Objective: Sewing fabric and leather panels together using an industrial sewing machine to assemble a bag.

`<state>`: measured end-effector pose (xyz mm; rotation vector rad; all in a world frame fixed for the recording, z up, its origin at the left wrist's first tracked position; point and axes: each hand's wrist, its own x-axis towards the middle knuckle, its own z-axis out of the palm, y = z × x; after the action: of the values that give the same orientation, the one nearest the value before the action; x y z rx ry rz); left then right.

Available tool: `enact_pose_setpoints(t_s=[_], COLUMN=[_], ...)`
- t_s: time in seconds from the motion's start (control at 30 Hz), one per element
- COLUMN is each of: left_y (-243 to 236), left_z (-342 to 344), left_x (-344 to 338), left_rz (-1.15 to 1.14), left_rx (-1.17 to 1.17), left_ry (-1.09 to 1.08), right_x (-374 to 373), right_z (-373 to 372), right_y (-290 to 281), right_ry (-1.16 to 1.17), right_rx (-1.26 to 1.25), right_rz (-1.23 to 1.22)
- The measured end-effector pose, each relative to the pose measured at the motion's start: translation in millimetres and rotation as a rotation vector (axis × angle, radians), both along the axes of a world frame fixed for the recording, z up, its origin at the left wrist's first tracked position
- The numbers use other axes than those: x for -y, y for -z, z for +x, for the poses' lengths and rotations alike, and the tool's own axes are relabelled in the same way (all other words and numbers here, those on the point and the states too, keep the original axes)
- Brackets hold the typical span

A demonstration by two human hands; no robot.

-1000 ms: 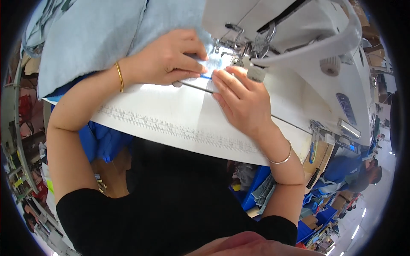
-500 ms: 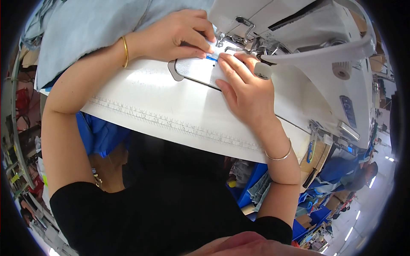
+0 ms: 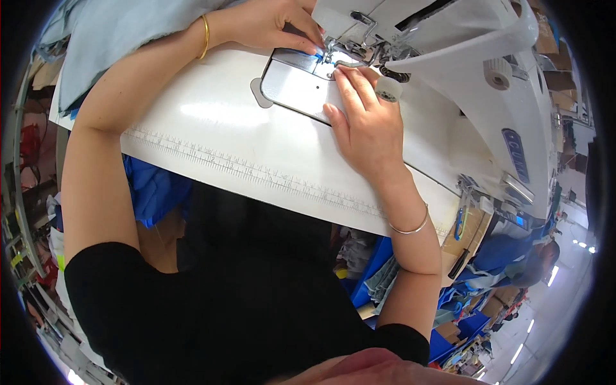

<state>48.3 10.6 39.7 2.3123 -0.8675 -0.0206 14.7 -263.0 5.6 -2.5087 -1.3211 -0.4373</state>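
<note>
My left hand (image 3: 273,27) is beyond the near end of the sewing machine's metal bed plate (image 3: 301,86), its thumb and fingers closed on a small blue strip of cloth (image 3: 318,55) beside the presser foot (image 3: 329,52). Most of that cloth is hidden by the fingers and the foot. On the right of the foot, my right hand (image 3: 371,122) lies flat on the bed with fingers stretched forward and the thumb apart. Its fingertips touch the area next to the needle; I see nothing gripped in it.
Light grey-blue cloth (image 3: 122,48) is heaped at the left end of the white table (image 3: 212,109), which has a printed ruler (image 3: 250,168) along its near edge. The machine's head (image 3: 487,102) rises at the right. A small tray (image 3: 467,234) holds tools.
My left hand has moved farther away, carrying the blue edge toward the far side of the foot. My right hand stays by the needle, with its fingers slightly shifted. The view has tilted a little.
</note>
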Motion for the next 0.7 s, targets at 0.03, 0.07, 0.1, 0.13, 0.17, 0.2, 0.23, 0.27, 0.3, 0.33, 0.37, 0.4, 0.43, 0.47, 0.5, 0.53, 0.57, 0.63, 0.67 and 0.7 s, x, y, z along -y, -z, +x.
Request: enact_pose_setpoints(t_s=[0.03, 0.07, 0.1, 0.13, 0.17, 0.2, 0.23, 0.27, 0.3, 0.33, 0.37, 0.4, 0.43, 0.47, 0.5, 0.53, 0.57, 0.63, 0.67, 0.7], left_y=[-19, -13, 3, 16, 24, 32, 35, 34, 33, 26, 17, 8, -6, -14, -18, -22, -26, -30, -28, -27], left_z=[-6, -5, -2, 4, 8, 16, 14, 6, -1, -3, -13, -24, -34, -40, -48, -60, -69, -75, -75, -74], left_x=[3, 1, 0, -1, -1, 1, 0, 0, -2, -1, 3, 5, 1, -6, -15, -25, -34, -57, -66, -73], left_rz=[0.053, 0.058, 0.005, -0.043, -0.075, -0.197, -0.217, -0.178, -0.141, -0.066, 0.04, 0.143, 0.33, 0.329, 0.43, 0.532, 0.523, 0.82, 0.822, 0.826], left_rx=[0.05, 0.059, 0.065, 0.085, 0.168, 0.269, 0.28, 0.311, 0.339, 0.334, 0.345, 0.351, 0.38, 0.384, 0.549, 0.706, 0.696, 0.835, 0.789, 0.742], left_ry=[0.082, 0.074, 0.041, 0.013, 0.032, 0.123, 0.127, 0.112, 0.096, 0.137, 0.109, 0.08, 0.102, 0.113, 0.015, -0.095, -0.081, -0.384, -0.439, -0.493], right_x=[-1, 0, 3, 4, 6, 7, 6, 6, 5, 7, 10, 10, 11, 14, 13, 10, 10, 4, 3, 2], right_z=[-1, -3, -8, -8, -7, -5, -6, -13, -16, -17, -17, -14, -13, -15, -13, -12, -13, -11, -10, -9], right_y=[2, 1, -2, -4, 1, 2, 3, 2, 1, 1, 2, 5, 7, 7, 4, 4, 5, 2, 2, 2], right_ry=[-0.014, -0.023, -0.006, 0.014, 0.008, -0.001, -0.026, -0.023, -0.037, -0.036, -0.044, -0.048, -0.044, -0.029, -0.034, -0.029, -0.013, -0.034, -0.037, -0.038], right_rx=[-0.023, -0.014, -0.074, -0.121, -0.088, -0.082, -0.084, -0.089, -0.099, -0.117, -0.098, -0.085, -0.084, -0.091, -0.08, -0.064, -0.053, 0.03, 0.059, 0.052], right_rz=[0.065, 0.069, 0.061, 0.06, 0.054, 0.071, 0.092, 0.076, 0.079, 0.089, 0.094, 0.102, 0.111, 0.116, 0.154, 0.146, 0.133, 0.157, 0.148, 0.127])
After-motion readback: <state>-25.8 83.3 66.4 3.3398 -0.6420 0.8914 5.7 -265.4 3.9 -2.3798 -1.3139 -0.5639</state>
